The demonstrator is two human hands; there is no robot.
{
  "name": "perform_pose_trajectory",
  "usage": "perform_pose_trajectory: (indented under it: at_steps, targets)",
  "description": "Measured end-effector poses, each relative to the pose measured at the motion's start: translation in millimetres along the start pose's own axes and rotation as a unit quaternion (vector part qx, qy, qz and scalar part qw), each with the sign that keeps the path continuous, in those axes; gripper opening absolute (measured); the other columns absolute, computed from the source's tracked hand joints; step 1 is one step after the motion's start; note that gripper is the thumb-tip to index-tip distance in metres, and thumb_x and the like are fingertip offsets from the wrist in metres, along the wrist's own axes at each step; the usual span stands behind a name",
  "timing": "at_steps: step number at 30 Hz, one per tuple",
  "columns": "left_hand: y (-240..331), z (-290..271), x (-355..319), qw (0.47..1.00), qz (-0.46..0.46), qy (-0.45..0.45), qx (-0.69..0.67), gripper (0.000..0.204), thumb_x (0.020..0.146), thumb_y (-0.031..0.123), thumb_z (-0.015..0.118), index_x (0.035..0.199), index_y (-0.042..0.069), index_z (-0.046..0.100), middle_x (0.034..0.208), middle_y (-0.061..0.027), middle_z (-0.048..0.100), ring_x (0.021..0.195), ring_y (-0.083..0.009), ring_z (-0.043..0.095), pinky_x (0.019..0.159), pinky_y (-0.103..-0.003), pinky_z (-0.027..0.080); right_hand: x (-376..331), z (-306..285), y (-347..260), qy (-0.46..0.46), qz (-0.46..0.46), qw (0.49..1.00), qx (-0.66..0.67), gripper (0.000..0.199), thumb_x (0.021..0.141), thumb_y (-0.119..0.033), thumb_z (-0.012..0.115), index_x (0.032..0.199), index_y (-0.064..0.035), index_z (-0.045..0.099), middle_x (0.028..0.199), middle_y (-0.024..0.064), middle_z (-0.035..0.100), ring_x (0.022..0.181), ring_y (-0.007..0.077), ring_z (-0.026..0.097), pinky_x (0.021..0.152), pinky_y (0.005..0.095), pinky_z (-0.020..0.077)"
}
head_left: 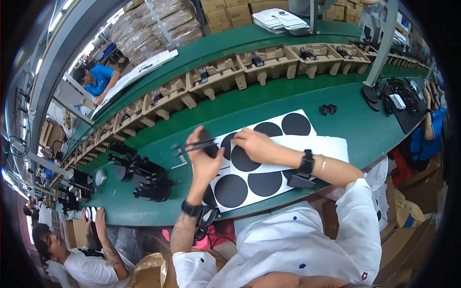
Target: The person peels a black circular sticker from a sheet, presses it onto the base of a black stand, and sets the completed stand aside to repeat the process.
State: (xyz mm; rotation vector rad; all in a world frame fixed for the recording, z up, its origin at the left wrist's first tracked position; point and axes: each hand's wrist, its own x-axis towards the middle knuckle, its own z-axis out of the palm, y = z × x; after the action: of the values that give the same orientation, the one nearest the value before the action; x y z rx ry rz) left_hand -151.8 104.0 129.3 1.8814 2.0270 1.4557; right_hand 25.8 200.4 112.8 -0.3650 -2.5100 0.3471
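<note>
My left hand [205,168] is wrapped round a black stand [208,143] with a round base and thin prongs, blurred by motion and held up over the table. My right hand [257,145] has its fingers pinched together at the upper edge of a black round pad [245,159] on a white sheet; whatever the fingertips hold is too small to make out. Other black round pads [230,190] lie in rows on the white sheets [311,130], which overlap one another. The right forearm crosses the upper sheet.
Black stands [153,185] cluster at the left on the green table [269,103]. Cardboard trays [218,79] with black parts line up beyond. Small black pieces [328,109] and a dark pile [401,93] lie to the right. Co-workers sit at both sides and far left.
</note>
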Motion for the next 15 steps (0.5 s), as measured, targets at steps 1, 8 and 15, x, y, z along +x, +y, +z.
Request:
perform_pose_trajectory:
  at_steps: [1, 8, 15]
  targets:
    - [-10.8, 9.7, 3.3, 0.999, 0.004, -0.019, 0.045, 0.074, 0.064, 0.016, 0.075, 0.129, 0.007, 0.040, 0.121, -0.0181, 0.042, 0.112, -0.0363, 0.041, 0.096, -0.045, 0.033, 4.1, 12.2, -2.5, 0.004, -0.006, 1.000, -0.003, 0.027, 0.069, 0.004, 0.057, 0.095, 0.0023, 0.062, 0.100, 0.0125, 0.058, 0.099, 0.0278, 0.054, 0.082, 0.0352, 0.0481]
    - [-2.6, 49.9, 10.2, 0.968, -0.080, -0.103, 0.216, 0.077, 0.066, 0.025, 0.075, 0.134, 0.018, 0.039, 0.129, -0.0172, 0.038, 0.118, -0.0384, 0.034, 0.095, -0.051, 0.031, -7.1, 19.3, 12.2, 0.034, -0.017, 0.996, -0.075, 0.014, 0.074, -0.008, 0.055, 0.084, 0.0002, 0.059, 0.087, 0.0117, 0.057, 0.087, 0.0274, 0.056, 0.073, 0.0354, 0.0488]
    - [14.0, 67.0, 12.3, 0.959, -0.115, -0.123, 0.229, 0.075, 0.065, 0.030, 0.076, 0.128, 0.008, 0.041, 0.128, -0.0181, 0.036, 0.117, -0.0397, 0.034, 0.093, -0.053, 0.032, -24.4, -14.4, 14.9, 0.072, -0.057, 0.995, -0.032, 0.015, 0.072, -0.006, 0.056, 0.087, -0.0021, 0.054, 0.085, 0.0111, 0.056, 0.084, 0.0276, 0.056, 0.071, 0.0363, 0.0470]
